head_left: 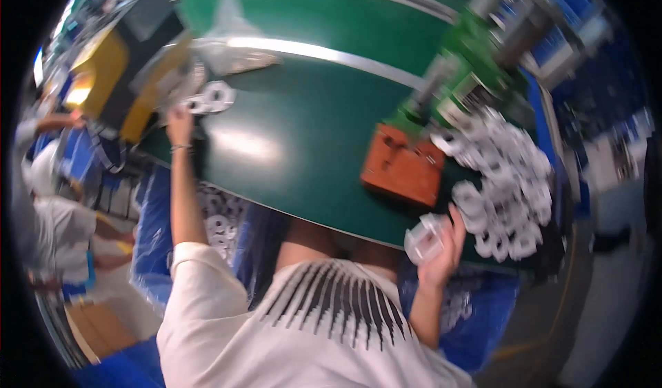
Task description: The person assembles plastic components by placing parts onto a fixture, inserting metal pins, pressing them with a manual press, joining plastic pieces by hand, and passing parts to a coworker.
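At the table's right front edge, my right hand point(445, 253) is closed around a translucent white plastic part point(425, 240), box-like with an opening. My left arm stretches to the far left, where my left hand point(180, 127) is beside white ring-shaped plastic parts point(219, 96) and a clear, hazy item by the yellow machine. Motion smears its fingers, so their grip is unclear. A large pile of white ring-shaped parts point(507, 181) lies just beyond my right hand. Left of that pile, an orange block point(403, 166) sits under a green press point(476, 71).
A yellow and grey machine point(103, 71) stands at the left end of the green table point(296, 140). A clear plastic bag point(234, 40) lies at the back. Blue-lined bins point(155, 250) with white parts stand below the front edge. Another person point(58, 229) is at far left.
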Action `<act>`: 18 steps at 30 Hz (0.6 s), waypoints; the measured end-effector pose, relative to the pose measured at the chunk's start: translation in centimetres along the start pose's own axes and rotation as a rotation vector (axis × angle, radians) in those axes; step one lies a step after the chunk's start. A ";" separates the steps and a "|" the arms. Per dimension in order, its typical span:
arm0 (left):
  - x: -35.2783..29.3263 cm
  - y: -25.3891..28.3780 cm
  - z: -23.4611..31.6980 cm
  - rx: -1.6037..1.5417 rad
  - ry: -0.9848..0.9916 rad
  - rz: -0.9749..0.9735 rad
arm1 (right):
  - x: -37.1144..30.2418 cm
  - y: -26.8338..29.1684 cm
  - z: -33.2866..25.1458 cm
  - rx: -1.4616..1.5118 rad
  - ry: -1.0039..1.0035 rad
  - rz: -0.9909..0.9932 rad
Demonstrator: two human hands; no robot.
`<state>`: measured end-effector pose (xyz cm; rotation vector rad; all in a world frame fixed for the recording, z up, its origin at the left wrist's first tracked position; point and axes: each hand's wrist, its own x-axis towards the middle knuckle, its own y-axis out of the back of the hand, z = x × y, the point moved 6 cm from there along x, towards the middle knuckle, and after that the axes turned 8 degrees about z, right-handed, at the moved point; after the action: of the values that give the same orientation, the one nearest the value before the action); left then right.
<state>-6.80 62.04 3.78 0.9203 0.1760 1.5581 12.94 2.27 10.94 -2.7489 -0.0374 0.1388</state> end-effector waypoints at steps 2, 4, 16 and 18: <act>1.9 2.7 -0.9 0.212 -0.107 0.074 | 1.1 -3.0 -0.7 -0.031 0.019 -0.195; -2.1 5.1 4.7 0.521 -0.127 0.407 | 1.3 -4.5 -0.5 0.032 -0.060 -0.295; -30.6 4.7 33.6 -0.971 -0.179 -1.168 | 1.4 -6.5 -0.7 -0.059 0.074 -0.440; -30.9 4.2 33.6 -0.989 -0.085 -1.226 | 1.5 -6.5 -0.7 -0.100 0.002 -0.433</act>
<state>8.97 20.51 14.94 -0.0162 -0.1012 0.3139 14.46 8.09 13.94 -2.7646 -0.6481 0.0146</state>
